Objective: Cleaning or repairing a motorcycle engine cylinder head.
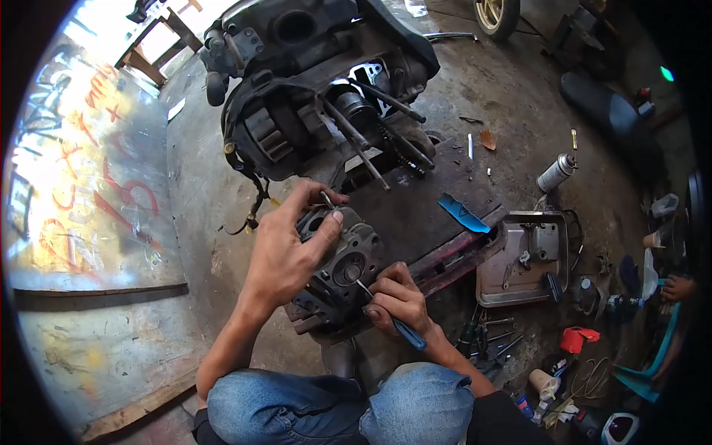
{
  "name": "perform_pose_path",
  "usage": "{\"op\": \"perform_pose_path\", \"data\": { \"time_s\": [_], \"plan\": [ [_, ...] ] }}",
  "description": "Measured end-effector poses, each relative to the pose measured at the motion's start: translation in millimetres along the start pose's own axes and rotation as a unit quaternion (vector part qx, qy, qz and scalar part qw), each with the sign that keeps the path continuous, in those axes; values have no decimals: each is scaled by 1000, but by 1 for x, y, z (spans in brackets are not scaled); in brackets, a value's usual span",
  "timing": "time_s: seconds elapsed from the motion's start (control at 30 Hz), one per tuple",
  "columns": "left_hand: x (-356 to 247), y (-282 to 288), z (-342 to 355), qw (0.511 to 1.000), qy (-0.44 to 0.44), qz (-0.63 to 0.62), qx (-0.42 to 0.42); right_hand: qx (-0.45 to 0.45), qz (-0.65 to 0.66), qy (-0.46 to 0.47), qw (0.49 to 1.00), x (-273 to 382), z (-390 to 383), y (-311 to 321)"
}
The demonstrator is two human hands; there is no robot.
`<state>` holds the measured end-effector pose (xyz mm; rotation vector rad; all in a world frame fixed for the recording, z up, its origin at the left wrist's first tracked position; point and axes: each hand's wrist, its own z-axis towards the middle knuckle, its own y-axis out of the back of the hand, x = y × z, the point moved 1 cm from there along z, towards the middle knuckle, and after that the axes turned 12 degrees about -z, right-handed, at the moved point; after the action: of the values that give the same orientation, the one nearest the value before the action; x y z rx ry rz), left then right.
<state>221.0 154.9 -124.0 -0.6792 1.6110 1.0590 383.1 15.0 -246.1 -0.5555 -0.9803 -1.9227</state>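
Note:
My left hand (285, 248) is closed on the upper left of a dark metal cylinder head (367, 241), with a short metal pin (326, 199) at its fingertips. My right hand (397, 300) grips a blue-handled screwdriver (409, 334); its thin shaft reaches the round valve (348, 271) on the head's face. The head rests at the near end of a dark board (404, 208), above my knees. Beyond it stands a motorcycle engine (274, 126) with long studs around an exposed piston (354, 104) and a loose chain.
A metal tray (491, 293) with parts, a spray can (555, 174) and a blue scrap (463, 213) lie rightward. Several tools (493, 337), a red object (575, 340), a seat (601, 104) and a wheel (495, 16) are around. A painted panel (96, 200) is left; another person's hand (676, 289) shows far right.

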Motion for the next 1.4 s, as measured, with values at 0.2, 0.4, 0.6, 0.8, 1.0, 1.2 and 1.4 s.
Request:
{"op": "perform_pose_path", "data": {
  "time_s": [0.2, 0.4, 0.6, 0.8, 1.0, 1.2, 1.4],
  "plan": [
    [3, 6, -1, 1000, 12, -21, -8, -5, 3, 5, 1000, 4, 3, -3],
    [-1, -3, 0, 1000, -9, -15, -14, -5, 12, -13, 1000, 3, 9, -2],
    [0, -9, -2, 998, 12, 20, -53, -17, 38, -44, 998, 3, 8, -3],
    [-12, -8, -5, 996, 66, 39, -44, -46, 71, -77, 993, 8, 10, -5],
    [-12, -9, -7, 995, 75, 47, -41, -39, 91, -96, 990, 8, 9, -7],
    [-5, -11, -2, 998, 32, 33, -48, -59, 132, -77, 987, -4, 3, -8],
    [-2, -12, -4, 997, 11, 32, -74, -55, 145, -97, 983, 4, 6, -3]
  ]
}}
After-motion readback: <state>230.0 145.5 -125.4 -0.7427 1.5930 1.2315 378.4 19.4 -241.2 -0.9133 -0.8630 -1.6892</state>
